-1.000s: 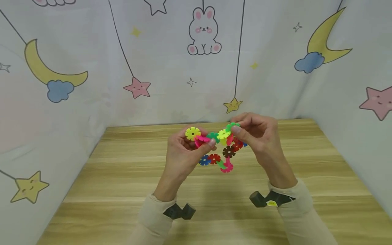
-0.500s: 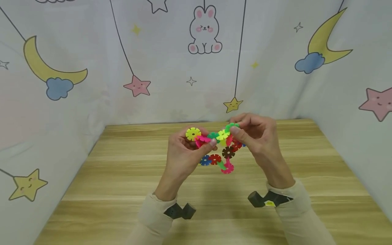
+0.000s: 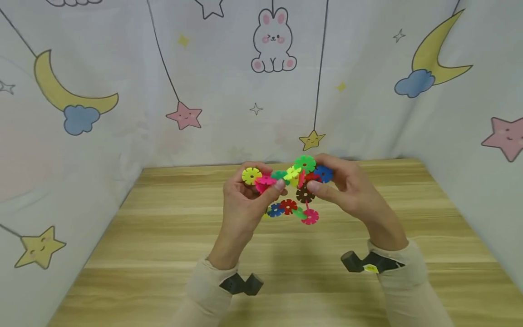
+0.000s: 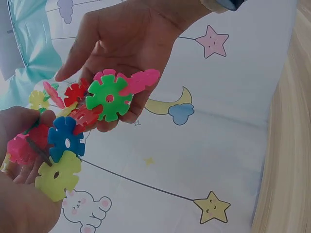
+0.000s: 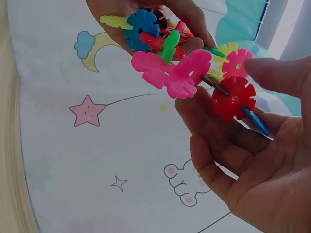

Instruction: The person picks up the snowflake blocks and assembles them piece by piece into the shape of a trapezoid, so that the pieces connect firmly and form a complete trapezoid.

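A chain of linked plastic snowflake discs (image 3: 304, 164) hangs between the two hands above the table. My left hand (image 3: 243, 204) pinches it between thumb and fingers at the pink discs (image 3: 265, 180), near a yellow disc (image 3: 251, 176). At the other side, my right hand (image 3: 359, 195) holds the part with the brown disc (image 3: 305, 194) and the blue disc (image 3: 323, 174), thumb in front and fingers partly hidden behind. Lower down, a red disc (image 3: 288, 207) and a pink disc (image 3: 310, 217) dangle. In the right wrist view a red disc (image 5: 234, 98) lies between thumb and fingers.
Below the hands spreads a wood-grain table (image 3: 163, 254). A white cloth backdrop (image 3: 220, 77) with printed moons, stars and a rabbit stands along its back and sides. Each wrist carries a dark strapped-on camera, such as the one on the left (image 3: 241, 284).
The right hand has shifted from the top green disc down to the brown and blue discs, so the green disc now stands uncovered. The left hand keeps its hold, nearly still.
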